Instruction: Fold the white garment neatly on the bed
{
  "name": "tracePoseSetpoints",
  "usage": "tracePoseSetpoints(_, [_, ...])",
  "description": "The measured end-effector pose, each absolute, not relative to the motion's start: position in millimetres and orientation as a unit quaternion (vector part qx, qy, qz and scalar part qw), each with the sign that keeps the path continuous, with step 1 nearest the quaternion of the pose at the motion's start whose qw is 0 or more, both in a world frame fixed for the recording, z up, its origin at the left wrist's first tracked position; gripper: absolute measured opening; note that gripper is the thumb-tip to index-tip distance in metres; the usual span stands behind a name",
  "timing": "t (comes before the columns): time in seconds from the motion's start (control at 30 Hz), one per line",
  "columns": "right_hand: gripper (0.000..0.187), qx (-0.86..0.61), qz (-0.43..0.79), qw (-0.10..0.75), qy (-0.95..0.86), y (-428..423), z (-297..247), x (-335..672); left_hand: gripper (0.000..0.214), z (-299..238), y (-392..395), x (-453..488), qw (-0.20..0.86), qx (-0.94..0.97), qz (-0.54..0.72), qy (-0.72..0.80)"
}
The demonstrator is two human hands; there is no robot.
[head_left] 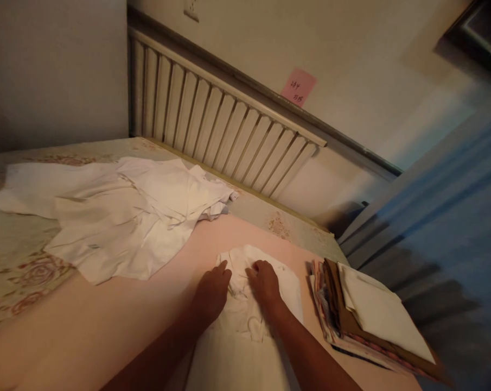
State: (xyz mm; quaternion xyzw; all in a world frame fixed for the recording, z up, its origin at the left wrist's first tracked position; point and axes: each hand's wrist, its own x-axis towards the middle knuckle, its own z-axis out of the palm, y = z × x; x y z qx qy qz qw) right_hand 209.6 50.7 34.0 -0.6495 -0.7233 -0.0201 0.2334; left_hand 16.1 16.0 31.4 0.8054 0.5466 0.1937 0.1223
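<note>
A white garment [249,320] lies on the pink sheet [107,320] of the bed, right in front of me. My left hand [213,290] rests on its upper left part, fingers curled down onto the cloth. My right hand [265,282] presses on the upper middle of the same garment, its fingers bent and bunching the fabric between the two hands. Both hands sit close together, a few centimetres apart. What the fingertips pinch is hidden under the knuckles.
A heap of loose white clothes [107,212] lies at the left on the floral bedspread [21,271]. A stack of folded cloths [371,320] sits at the right edge of the bed. A slatted headboard [216,125] and a pink note [298,87] are on the wall behind.
</note>
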Motion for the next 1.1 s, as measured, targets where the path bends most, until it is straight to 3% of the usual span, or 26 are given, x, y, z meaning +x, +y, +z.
tracePoseSetpoints(0.1, [0.017,-0.631,0.047,0.274,-0.724,53,33,208,0.032,31,16,16,0.110,0.808,0.193,0.545])
tracePoseSetpoints(0.2, [0.010,-0.641,0.076,0.282,-0.710,59,30,210,0.032,33,15,15,0.106,0.808,0.195,0.546])
tracePoseSetpoints(0.53, [0.016,-0.659,0.202,0.322,-0.649,72,29,224,0.032,28,16,14,0.112,0.805,0.213,0.542])
tracePoseSetpoints(0.73, [0.010,-0.648,0.321,0.330,-0.606,75,33,232,0.031,25,17,15,0.112,0.807,0.205,0.542])
tracePoseSetpoints(1.1, [0.033,-0.616,0.407,0.327,-0.590,69,45,240,0.031,26,18,18,0.114,0.807,0.188,0.548])
